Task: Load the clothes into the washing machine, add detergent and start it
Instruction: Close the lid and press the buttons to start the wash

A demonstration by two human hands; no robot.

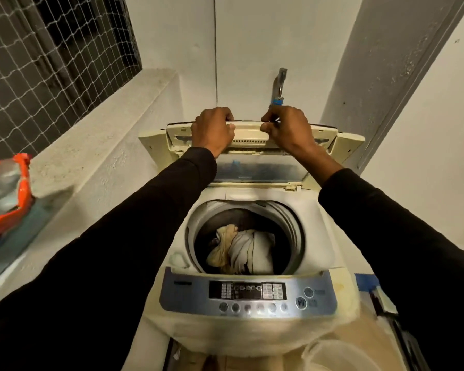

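- Hands first: the left hand and right hand are both curled tight over the top edge of the raised lid, fingers wrapped over the far side and thumbs on the near face, so the lid is gripped by both at once.
- Lid is folded and stood up at the back of the washing machine, with its clear window panel angled down below the hands.
- Clothes are seen down in the drum, well below and nearer than the hands, roughly between the two black sleeves. A yellowish piece and a pale whitish piece are bunched together; nothing is touched by either hand.
- Control panel is located at the near edge of the machine, untouched.
- An orange packet is parked on the ledge off to the left, well apart from the left hand. Contents can't be told.
- A tap is mounted on the wall just above the right hand.
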